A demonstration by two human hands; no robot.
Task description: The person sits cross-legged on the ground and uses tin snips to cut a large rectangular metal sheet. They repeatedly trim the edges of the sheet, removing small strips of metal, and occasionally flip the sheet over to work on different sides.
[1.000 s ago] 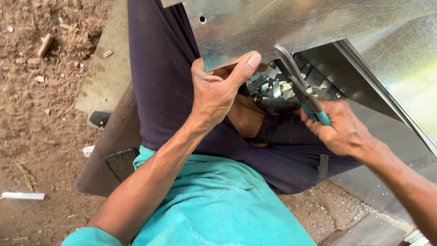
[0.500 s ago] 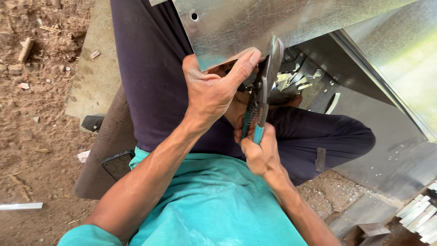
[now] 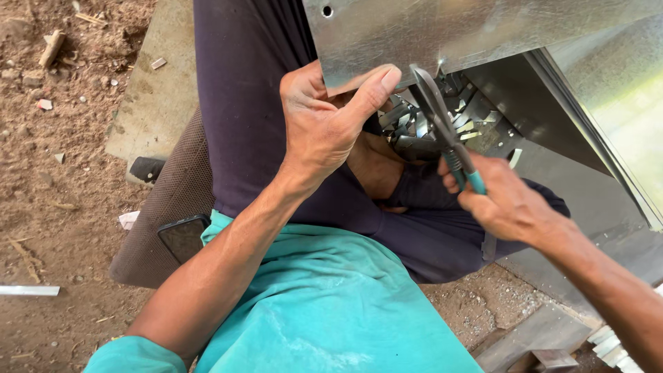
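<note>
Bare dirt ground strewn with wood chips lies to my left, and I sit on a brown cushion with a dark phone lying on its near corner; there is no surface here, the work rests over my lap. In the head view, a sheet of shiny galvanized metal stretches across the top of the picture, its lower edge running roughly left to right and rising a little toward the right, with a small round hole near its upper left corner. My left hand is clenched on that lower edge, thumb stretched along the front face and pointing right, fingers tucked behind. My right hand is wrapped in a closed grip around the teal handles of a pair of tin snips. The snips' long axis runs from my right hand at lower right up and to the left, and the dark blades point at the sheet's edge just beside my left thumb tip. The blade tips look touching or almost touching the edge; I cannot tell whether they bite it. The left hand is the nearer one to that spot. Below the blades, curled metal offcuts are heaped in my lap against a darker folded metal piece.
</note>
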